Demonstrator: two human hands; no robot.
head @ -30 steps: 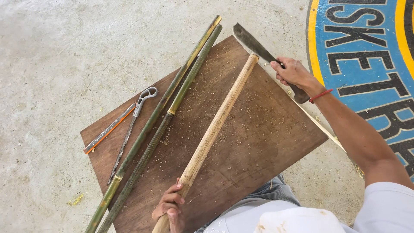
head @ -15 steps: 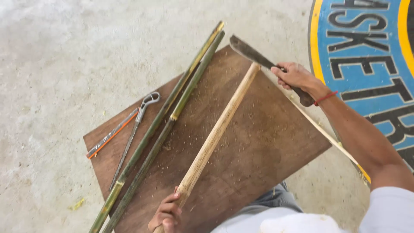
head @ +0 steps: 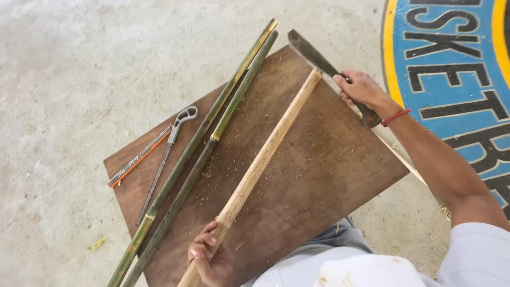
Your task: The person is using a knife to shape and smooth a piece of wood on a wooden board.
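Left hand (head: 210,258) fingers clamped on the pale pole's (head: 265,154) near end, its long axis running toward 1 o'clock across the brown board (head: 329,175), where right hand (head: 361,89), closed on the machete (head: 319,56), sits just beside the far tip

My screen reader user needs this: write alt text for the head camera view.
Seen from above, a person's left hand grips a pale peeled stick lying diagonally across a brown wooden board, while the right hand holds a long blade near the stick's far end. Two green bamboo strips, a metal file and an orange-edged tool lie to the left.
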